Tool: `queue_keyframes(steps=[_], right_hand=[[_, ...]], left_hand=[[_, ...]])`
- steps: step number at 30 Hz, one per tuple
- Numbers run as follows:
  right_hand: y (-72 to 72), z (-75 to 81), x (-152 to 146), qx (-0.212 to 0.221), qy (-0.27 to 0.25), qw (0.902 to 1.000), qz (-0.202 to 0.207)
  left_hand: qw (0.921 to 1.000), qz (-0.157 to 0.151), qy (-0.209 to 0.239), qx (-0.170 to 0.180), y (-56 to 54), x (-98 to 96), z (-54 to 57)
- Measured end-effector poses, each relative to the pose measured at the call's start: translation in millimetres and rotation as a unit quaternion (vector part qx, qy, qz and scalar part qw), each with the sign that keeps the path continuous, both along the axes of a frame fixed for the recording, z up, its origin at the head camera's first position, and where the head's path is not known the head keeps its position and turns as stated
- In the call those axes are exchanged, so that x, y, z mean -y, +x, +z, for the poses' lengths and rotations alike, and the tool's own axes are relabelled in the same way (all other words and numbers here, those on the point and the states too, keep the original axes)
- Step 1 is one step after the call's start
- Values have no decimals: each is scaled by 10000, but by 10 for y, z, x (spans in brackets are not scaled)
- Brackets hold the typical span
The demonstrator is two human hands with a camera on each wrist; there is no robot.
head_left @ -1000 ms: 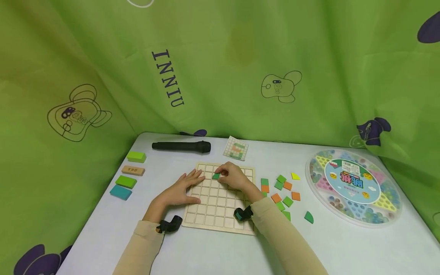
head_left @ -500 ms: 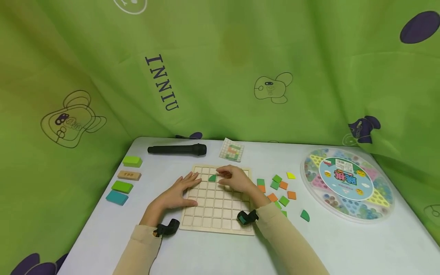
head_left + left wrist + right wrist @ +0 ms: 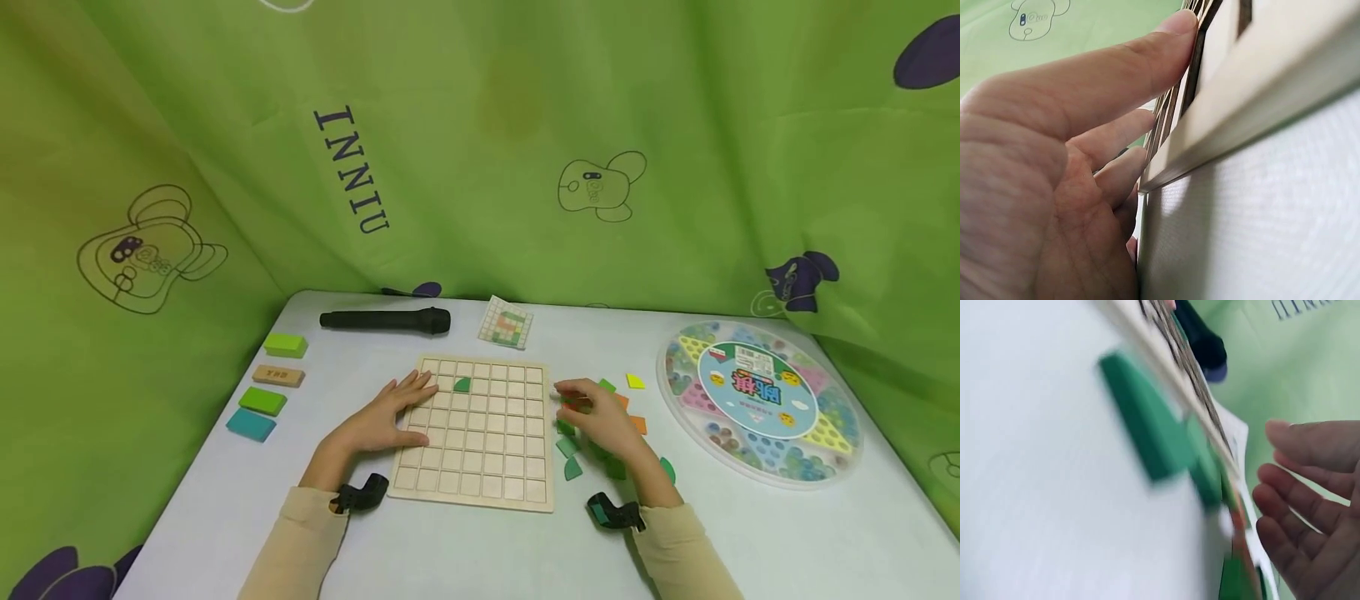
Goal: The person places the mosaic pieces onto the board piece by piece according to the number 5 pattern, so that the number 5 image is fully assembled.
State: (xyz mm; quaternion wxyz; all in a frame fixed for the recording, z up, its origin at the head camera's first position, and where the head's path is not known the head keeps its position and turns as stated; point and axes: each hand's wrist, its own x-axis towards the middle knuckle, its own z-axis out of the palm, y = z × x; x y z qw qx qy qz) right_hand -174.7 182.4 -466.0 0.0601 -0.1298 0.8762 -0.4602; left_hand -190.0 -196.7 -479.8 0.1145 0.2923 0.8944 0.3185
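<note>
A pale wooden grid board (image 3: pixel 472 462) lies on the white table, with one dark green quarter-round tile (image 3: pixel 462 384) in a cell near its upper left. My left hand (image 3: pixel 378 421) rests on the board's left edge; its thumb (image 3: pixel 1169 53) and fingers touch the rim in the left wrist view. To the right of the board, my right hand (image 3: pixel 611 425) is above a scatter of green and orange tiles, partly hiding them. In the right wrist view its fingers are loosely bent with nothing between them, apart from a blurred green tile (image 3: pixel 1144 419).
A patterned grid card (image 3: pixel 506 323) and a black microphone (image 3: pixel 386 321) lie behind the board. Several coloured blocks (image 3: pixel 262 401) line the left side. A round Chinese checkers box (image 3: pixel 757 404) occupies the right, near a yellow tile (image 3: pixel 635 381).
My right hand has let go of the green quarter-round tile on the board and moved right, over the loose tiles. The left hand stays on the board's edge.
</note>
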Motion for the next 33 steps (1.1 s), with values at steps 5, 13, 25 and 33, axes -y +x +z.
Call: queue_keyframes(steps=[5,13,25,33], right_hand=[[66,-41,-134,-251,417,9982,-340],[47,-76,-100,-802,817,9932,-213],[16,-102,-48,-694,1133,9907,-284],[40,-64,-118,-710,1239,9887,-465]], left_hand=[[10000,10,-11,-29,16,23,42],[10000,64,-24,-30,46,67,93],[10000,93,-14,-10,36,84,56],[9996,-83,140,-216,-1,9,-21]])
